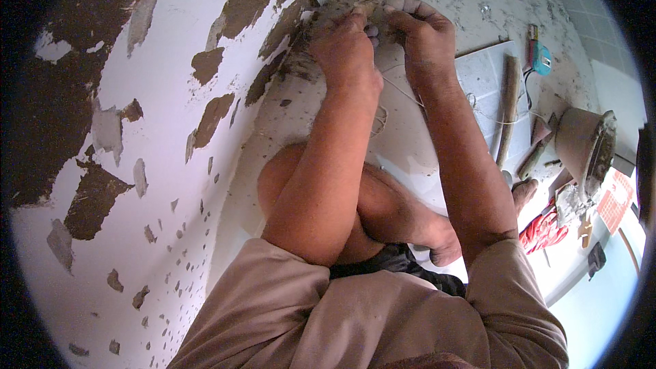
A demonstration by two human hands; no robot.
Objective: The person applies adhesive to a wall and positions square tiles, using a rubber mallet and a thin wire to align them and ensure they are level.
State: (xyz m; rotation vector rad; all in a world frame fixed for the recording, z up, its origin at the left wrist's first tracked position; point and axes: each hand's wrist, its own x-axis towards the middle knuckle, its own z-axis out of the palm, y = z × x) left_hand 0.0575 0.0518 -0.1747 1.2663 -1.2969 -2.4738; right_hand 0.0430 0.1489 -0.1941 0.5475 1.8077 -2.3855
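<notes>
Both my arms reach forward to the floor close to the foot of the wall. My left hand (346, 48) is closed, its thumb and fingers pinched near a small brownish piece that I cannot make out. Just to its right, my right hand (425, 33) is also closed, thumb against bent fingers; whatever it may hold is too small to tell. Thin white string (400, 90) runs below the hands and passes behind my right forearm. More of it lies loosely looped on the floor between my arms.
Patchy wall (164, 164) with brown bare spots rises at left. On the right lie a grey tile (482, 72), a wooden stick (507, 113), a teal tape measure (540, 59), a trowel (538, 133), a dirty bucket (577, 142), red crumpled plastic (544, 230) and an orange-red basket (616, 195).
</notes>
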